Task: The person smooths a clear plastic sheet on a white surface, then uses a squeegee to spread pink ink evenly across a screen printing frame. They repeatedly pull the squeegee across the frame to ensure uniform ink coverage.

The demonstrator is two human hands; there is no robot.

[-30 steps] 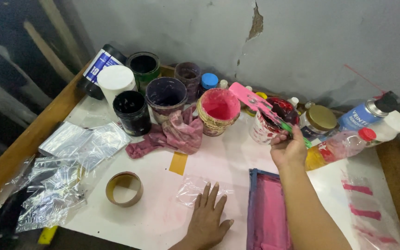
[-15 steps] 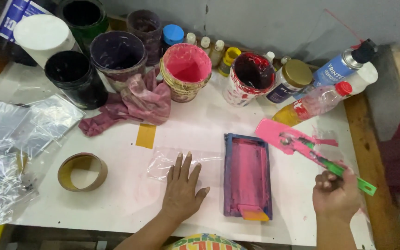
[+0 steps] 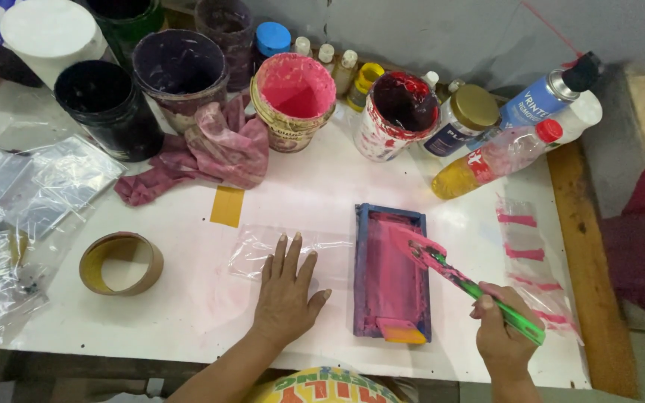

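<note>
Even, soft light across the frame, fairly bright; the white table near blown out at centre. Shadows short & faint: a soft one under the left hand and beside the tape roll. Glare on the clear plastic bags at left edge, w/ bright specular patches. Upper left & lower left corners go dim. Focus OK at centre; right hand slightly soft. Some wide-angle stretch at the edges, esp. right side where the wooden border leans.

Green-handled spatula smeared pink — blue-edged frame inked pink inside
</note>
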